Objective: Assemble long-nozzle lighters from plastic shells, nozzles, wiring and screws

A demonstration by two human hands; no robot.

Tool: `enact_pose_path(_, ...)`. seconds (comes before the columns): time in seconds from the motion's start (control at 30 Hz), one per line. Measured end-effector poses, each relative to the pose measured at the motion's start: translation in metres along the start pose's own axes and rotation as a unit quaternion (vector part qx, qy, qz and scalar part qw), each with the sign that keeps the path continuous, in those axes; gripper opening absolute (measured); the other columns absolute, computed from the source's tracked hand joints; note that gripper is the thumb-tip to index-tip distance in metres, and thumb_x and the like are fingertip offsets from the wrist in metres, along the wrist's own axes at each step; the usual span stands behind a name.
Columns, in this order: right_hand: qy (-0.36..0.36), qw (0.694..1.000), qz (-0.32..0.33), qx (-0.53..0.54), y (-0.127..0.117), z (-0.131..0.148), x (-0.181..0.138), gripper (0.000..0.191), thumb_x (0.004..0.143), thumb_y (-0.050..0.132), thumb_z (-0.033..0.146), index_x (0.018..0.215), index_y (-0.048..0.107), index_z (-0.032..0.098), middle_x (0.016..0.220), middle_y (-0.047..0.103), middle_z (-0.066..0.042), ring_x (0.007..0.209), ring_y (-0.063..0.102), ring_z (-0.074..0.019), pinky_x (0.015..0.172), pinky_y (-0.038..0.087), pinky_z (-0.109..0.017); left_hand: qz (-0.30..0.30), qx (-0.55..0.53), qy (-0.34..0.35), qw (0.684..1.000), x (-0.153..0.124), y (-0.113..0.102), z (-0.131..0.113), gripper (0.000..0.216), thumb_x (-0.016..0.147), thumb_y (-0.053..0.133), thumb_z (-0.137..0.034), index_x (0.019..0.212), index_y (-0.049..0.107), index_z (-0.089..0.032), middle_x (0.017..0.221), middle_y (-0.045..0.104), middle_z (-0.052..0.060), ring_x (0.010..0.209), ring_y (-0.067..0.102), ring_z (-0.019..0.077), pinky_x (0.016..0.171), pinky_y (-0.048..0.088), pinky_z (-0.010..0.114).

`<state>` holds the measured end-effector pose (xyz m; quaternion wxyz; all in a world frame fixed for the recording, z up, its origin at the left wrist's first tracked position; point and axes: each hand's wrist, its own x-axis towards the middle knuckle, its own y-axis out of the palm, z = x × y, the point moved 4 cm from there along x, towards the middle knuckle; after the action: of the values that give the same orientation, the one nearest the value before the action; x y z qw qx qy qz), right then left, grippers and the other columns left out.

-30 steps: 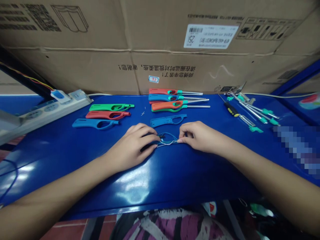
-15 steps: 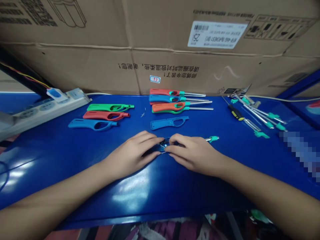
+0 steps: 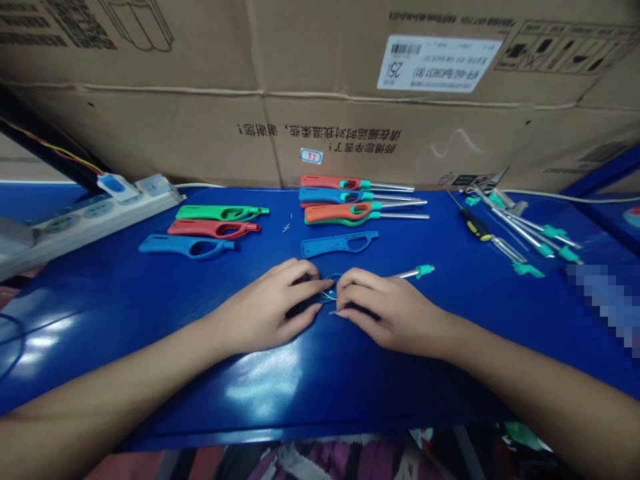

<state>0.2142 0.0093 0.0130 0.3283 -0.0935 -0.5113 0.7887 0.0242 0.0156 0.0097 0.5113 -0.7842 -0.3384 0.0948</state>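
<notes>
Between my hands lies a blue lighter casing half, mostly covered by fingers, with a thin pale wire showing in it. My left hand is closed on the casing's left part. At its right side my right hand has its fingers pinched together; a small thin piece shows at the fingertips, its kind unclear. A metal lighter tube with a green tip sticks out beyond the right hand. Just behind lies another blue casing half, hollow side up.
Assembled lighters sit at the back middle. Coloured casings lie left, beside small pins. A power strip stands far left. A screwdriver and metal tubes lie right. A cardboard box walls the back.
My right fingertips have shifted slightly within the casing, and the tube beyond them has moved a little left and up. The left hand stays almost where it was.
</notes>
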Motion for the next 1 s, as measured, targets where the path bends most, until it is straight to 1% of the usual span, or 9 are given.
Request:
enact_pose_path(0.1, 0.043, 0.995, -0.03, 0.081, -0.005, -0.005, 0.0, 0.003, 0.099, 0.055, 0.022, 0.101, 0.057, 0.021, 0.099, 0.063, 0.0, 0.079, 0.058, -0.0099, 0.071, 0.044, -0.023, -0.001, -0.001, 0.0, 1.0, -0.002, -0.001, 0.0, 0.039, 0.099, 0.053, -0.022, 0.138, 0.058, -0.02, 0.117, 0.057, 0.01, 0.109, 0.055, 0.0215, 0.098, 0.049, 0.038)
enact_pose_path(0.2, 0.075, 0.99, -0.063, 0.104, -0.008, -0.01, 0.0, 0.002, 0.098, 0.056, 0.02, 0.1, 0.056, 0.021, 0.08, 0.06, 0.005, 0.06, 0.05, -0.007, 0.06, 0.039, -0.021, -0.003, -0.002, 0.0, 1.0, -0.004, 0.0, 0.0, 0.039, 0.099, 0.054, -0.023, 0.138, 0.058, -0.021, 0.117, 0.057, 0.01, 0.109, 0.055, 0.021, 0.098, 0.049, 0.037)
enact_pose_path(0.3, 0.082, 0.985, -0.09, 0.122, -0.009, -0.013, 0.0, 0.005, 0.096, 0.058, 0.02, 0.101, 0.057, 0.021, 0.074, 0.057, 0.006, 0.057, 0.046, -0.0068, 0.056, 0.037, -0.02, -0.02, -0.006, -0.001, 1.0, -0.006, 0.0, 0.002, 0.043, 0.099, 0.057, -0.026, 0.142, 0.053, -0.02, 0.12, 0.06, 0.01, 0.111, 0.057, 0.0207, 0.098, 0.05, 0.035)
enact_pose_path(0.43, 0.055, 0.988, -0.111, 0.095, -0.011, -0.016, 0.0, 0.009, 0.094, 0.06, 0.018, 0.103, 0.062, 0.02, 0.081, 0.061, 0.002, 0.067, 0.053, -0.0089, 0.062, 0.041, -0.021, -0.052, -0.008, -0.003, 0.999, -0.007, 0.0, 0.004, 0.045, 0.098, 0.062, -0.028, 0.14, 0.051, -0.018, 0.118, 0.066, 0.009, 0.108, 0.061, 0.0189, 0.096, 0.051, 0.033)
enact_pose_path(0.57, 0.026, 0.995, -0.089, 0.027, -0.009, -0.018, 0.0, 0.013, 0.096, 0.057, 0.019, 0.104, 0.067, 0.018, 0.089, 0.065, -0.002, 0.082, 0.061, -0.0135, 0.071, 0.045, -0.025, -0.065, -0.007, -0.004, 0.998, -0.006, 0.0, 0.003, 0.041, 0.097, 0.063, -0.029, 0.135, 0.056, -0.019, 0.117, 0.069, 0.008, 0.106, 0.063, 0.0194, 0.095, 0.052, 0.034)
enact_pose_path(0.67, 0.013, 0.997, -0.073, -0.014, -0.005, -0.018, 0.0, 0.022, 0.099, 0.053, 0.021, 0.114, 0.07, 0.02, 0.095, 0.066, -0.004, 0.083, 0.062, -0.0139, 0.07, 0.046, -0.026, -0.068, -0.003, -0.002, 0.998, -0.007, -0.002, 0.002, 0.039, 0.096, 0.064, -0.027, 0.134, 0.058, -0.018, 0.113, 0.071, 0.008, 0.102, 0.065, 0.02, 0.091, 0.055, 0.035)
enact_pose_path(0.77, -0.004, 0.996, -0.063, -0.056, -0.005, -0.017, 0.0, 0.027, 0.101, 0.051, 0.024, 0.118, 0.072, 0.024, 0.099, 0.065, -0.005, 0.082, 0.061, -0.0142, 0.069, 0.046, -0.027, -0.064, 0.001, 0.022, 0.998, -0.008, -0.006, 0.0, 0.035, 0.095, 0.062, -0.023, 0.129, 0.063, -0.016, 0.112, 0.072, 0.009, 0.102, 0.066, 0.0204, 0.089, 0.057, 0.035)
enact_pose_path(0.87, -0.018, 0.994, -0.042, -0.1, -0.006, -0.018, -0.001, 0.029, 0.102, 0.048, 0.029, 0.119, 0.072, 0.025, 0.104, 0.065, -0.006, 0.085, 0.061, -0.0162, 0.07, 0.046, -0.029, -0.053, 0.041, 0.052, 0.996, -0.01, -0.009, -0.001, 0.031, 0.096, 0.059, -0.021, 0.126, 0.066, -0.016, 0.117, 0.073, 0.011, 0.105, 0.066, 0.0223, 0.092, 0.057, 0.038)
enact_pose_path(1.0, -0.057, 0.985, 0.005, -0.161, -0.006, -0.014, 0.0, 0.034, 0.104, 0.045, 0.033, 0.128, 0.066, 0.022, 0.111, 0.065, -0.01, 0.093, 0.06, -0.0209, 0.074, 0.046, -0.034, -0.046, 0.115, 0.061, 0.99, -0.011, -0.008, -0.005, 0.032, 0.098, 0.057, -0.023, 0.128, 0.066, -0.015, 0.12, 0.072, 0.013, 0.105, 0.066, 0.0242, 0.091, 0.059, 0.041)
